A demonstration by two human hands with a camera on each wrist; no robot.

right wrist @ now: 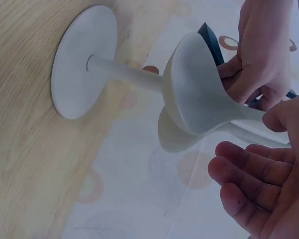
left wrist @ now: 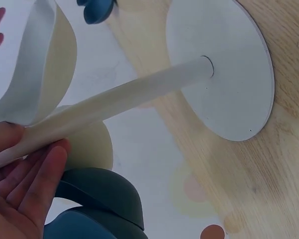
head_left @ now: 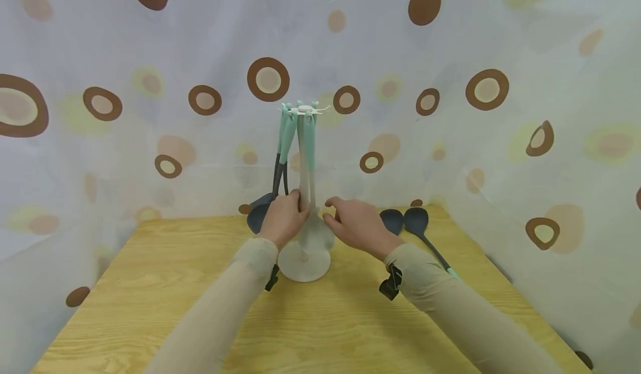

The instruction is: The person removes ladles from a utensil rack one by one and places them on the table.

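A white utensil stand has a round base [head_left: 304, 271] and a pole [left wrist: 134, 94]. My left hand [head_left: 284, 221] grips this pole, thumb [left wrist: 5, 137] on one side and fingers on the other. A pale ladle [right wrist: 196, 87] hangs on the stand by its mint handle [head_left: 310, 140], with a second pale utensil [right wrist: 174, 134] behind it. Just right of the ladle is my right hand [head_left: 358, 224], its fingers loosely bent and holding nothing; the thumb is close to the ladle's neck, and I cannot tell if they touch.
Dark utensils with mint handles [head_left: 287, 134] hang on the stand's left side, their dark heads [head_left: 256, 218] beside my left hand. On the wooden table [head_left: 165, 285] at right lie a dark ladle [head_left: 417, 221] and another dark head [head_left: 392, 221]. A patterned sheet [head_left: 220, 34] stands behind.
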